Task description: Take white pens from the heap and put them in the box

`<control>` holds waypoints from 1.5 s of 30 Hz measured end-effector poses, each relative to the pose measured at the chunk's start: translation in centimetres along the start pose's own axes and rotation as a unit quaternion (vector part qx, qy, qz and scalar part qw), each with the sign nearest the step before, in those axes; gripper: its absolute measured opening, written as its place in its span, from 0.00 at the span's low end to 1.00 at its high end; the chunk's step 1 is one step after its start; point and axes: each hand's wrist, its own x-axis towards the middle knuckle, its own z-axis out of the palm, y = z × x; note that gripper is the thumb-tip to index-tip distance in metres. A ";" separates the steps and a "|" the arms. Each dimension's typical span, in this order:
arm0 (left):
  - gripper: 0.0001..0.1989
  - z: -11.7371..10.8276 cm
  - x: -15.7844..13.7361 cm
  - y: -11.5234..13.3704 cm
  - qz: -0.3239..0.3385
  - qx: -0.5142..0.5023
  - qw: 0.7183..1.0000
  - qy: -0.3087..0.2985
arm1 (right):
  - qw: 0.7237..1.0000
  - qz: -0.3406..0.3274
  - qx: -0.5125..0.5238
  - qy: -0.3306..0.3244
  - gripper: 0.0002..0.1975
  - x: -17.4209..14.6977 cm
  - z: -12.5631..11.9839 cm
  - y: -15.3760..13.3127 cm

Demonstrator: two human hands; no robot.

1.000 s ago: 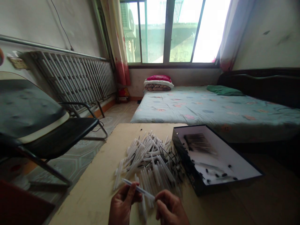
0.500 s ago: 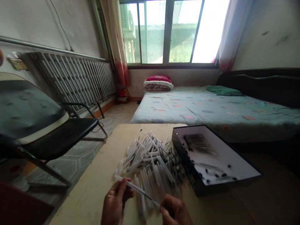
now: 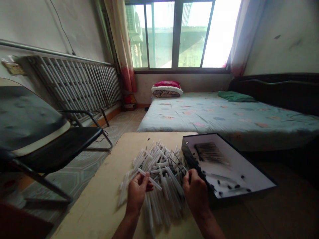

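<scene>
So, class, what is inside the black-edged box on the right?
A bundle of thin dark rods, some pale tubes and scattered small black pieces lie in the box. What lies beneath the bundle is hidden.

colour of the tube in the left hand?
The tube in the left hand is white; shows best in the head view.

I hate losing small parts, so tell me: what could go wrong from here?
The left hand holds a slender white tube above a loose pile of similar tubes; if it slipped, it could be hard to pick out. The right hand is close to the box, so a knock might scatter the small black pieces loose inside. Thin dark rods cross among the tubes near that hand and could snag.
</scene>
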 end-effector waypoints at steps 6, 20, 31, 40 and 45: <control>0.22 1.4 0.7 -1.0 0.038 0.075 0.996 -0.015 | 0.999 -0.013 -0.049 0.011 0.08 1.8 1.1 -1.2; 0.21 -1.4 -2.8 -1.0 0.051 0.144 0.988 -0.004 | 0.950 -0.075 -0.212 -0.217 0.04 10.4 -5.7 9.1; 0.21 -1.4 -5.3 -1.4 0.029 0.138 0.990 -0.019 | 0.896 -0.058 -0.298 -0.323 0.08 10.5 -2.6 11.7; 0.17 -2.5 -6.1 -1.1 0.087 0.188 0.978 -0.003 | 0.974 -0.122 -0.125 -0.141 0.14 9.2 -7.9 5.0; 0.16 -2.5 -7.2 -0.7 0.375 0.348 0.859 -0.005 | 0.936 -0.165 0.161 -0.265 0.10 0.9 -6.9 0.0</control>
